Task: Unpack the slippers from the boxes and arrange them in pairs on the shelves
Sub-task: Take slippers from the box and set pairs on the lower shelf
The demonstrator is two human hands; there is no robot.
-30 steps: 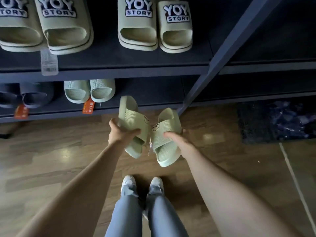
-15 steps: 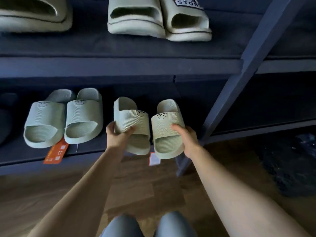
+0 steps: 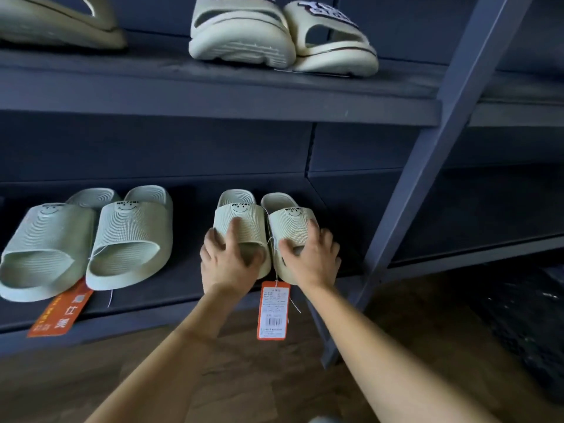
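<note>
Dark blue shelving (image 3: 213,99), wooden floor (image 3: 259,377).

The pale green slippers (image 3: 241,222) look like matt moulded foam with finely ribbed straps. The cream slippers (image 3: 241,41) are smoother. The orange hang tag (image 3: 273,309) is printed paper. The shelf (image 3: 171,288) is dark, matt paint. The floor (image 3: 244,377) is wood-grain with a faint sheen.

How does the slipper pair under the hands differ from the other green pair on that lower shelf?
The held pair is gripped, one slipper in the left hand, one in the right hand; the other pair lies untouched. The held pair's tag hangs straight down; the other pair's tag lies slanted. Both: pale green, ribbed, WELCOME smileys.
</note>
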